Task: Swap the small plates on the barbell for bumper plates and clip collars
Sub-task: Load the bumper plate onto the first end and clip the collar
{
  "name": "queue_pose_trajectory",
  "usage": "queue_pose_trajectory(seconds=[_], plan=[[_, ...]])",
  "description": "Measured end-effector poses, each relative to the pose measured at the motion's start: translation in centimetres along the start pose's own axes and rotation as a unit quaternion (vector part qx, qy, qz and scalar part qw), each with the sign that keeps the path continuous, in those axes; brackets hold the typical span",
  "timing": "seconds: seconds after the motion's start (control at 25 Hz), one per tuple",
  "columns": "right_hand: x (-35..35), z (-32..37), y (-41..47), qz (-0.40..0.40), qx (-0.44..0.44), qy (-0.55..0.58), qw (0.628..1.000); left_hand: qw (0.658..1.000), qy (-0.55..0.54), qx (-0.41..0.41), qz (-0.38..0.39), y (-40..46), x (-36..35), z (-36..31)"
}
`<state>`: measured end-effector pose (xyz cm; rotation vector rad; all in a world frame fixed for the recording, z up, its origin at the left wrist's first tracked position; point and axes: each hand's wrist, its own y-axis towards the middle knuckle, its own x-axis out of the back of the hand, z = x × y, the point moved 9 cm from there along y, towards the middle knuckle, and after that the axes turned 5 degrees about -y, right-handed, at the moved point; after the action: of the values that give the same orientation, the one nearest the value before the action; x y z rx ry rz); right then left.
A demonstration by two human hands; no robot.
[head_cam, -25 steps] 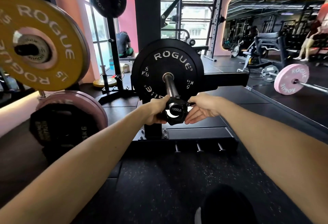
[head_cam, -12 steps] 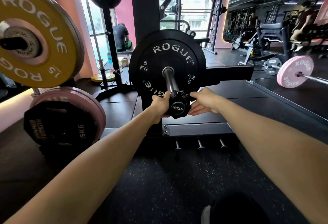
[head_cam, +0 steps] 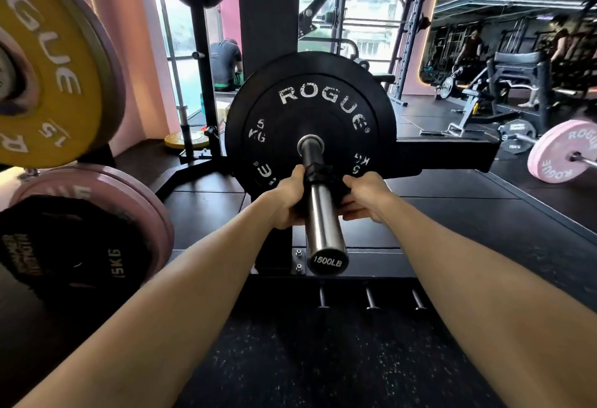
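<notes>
A black 5 kg Rogue bumper plate (head_cam: 310, 107) sits on the steel barbell sleeve (head_cam: 323, 223), whose end cap reads 1500LB. A black clip collar (head_cam: 319, 173) is around the sleeve about midway between the cap and the plate. My left hand (head_cam: 286, 197) grips the collar from the left. My right hand (head_cam: 363, 196) holds it from the right, fingers curled under it. Much of the collar is hidden by both hands.
A plate tree on the left carries a yellow 15 kg plate (head_cam: 48, 78), a pink plate (head_cam: 106, 194) and a black 15 kg plate (head_cam: 64, 249). A black rack upright (head_cam: 266, 13) stands behind the plate. A pink-plated barbell (head_cam: 562, 155) lies at right. A person (head_cam: 226, 63) sits by the window.
Both hands have slid the collar from the sleeve's end cap inward along the sleeve toward the black plate; the cap now stands bare.
</notes>
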<state>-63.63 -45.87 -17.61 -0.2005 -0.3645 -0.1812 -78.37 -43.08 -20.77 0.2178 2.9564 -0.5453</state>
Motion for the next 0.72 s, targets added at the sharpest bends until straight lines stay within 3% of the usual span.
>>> queue_pose_trajectory(seconds=[0.36,0.52,0.72], plan=[[-0.3,2.7,12.8,-0.019,0.018,-0.004,1.0,0.999,0.01,-0.008,-0.034,12.3,0.6,-4.2],[0.4,3.3,17.5,-0.078,0.025,-0.042,0.996,0.995,0.022,-0.027,-0.092,16.4,1.3,-5.8],[0.0,3.5,20.3,-0.069,0.016,0.039,0.997,0.982,0.067,-0.068,-0.164,17.3,1.9,-7.6]])
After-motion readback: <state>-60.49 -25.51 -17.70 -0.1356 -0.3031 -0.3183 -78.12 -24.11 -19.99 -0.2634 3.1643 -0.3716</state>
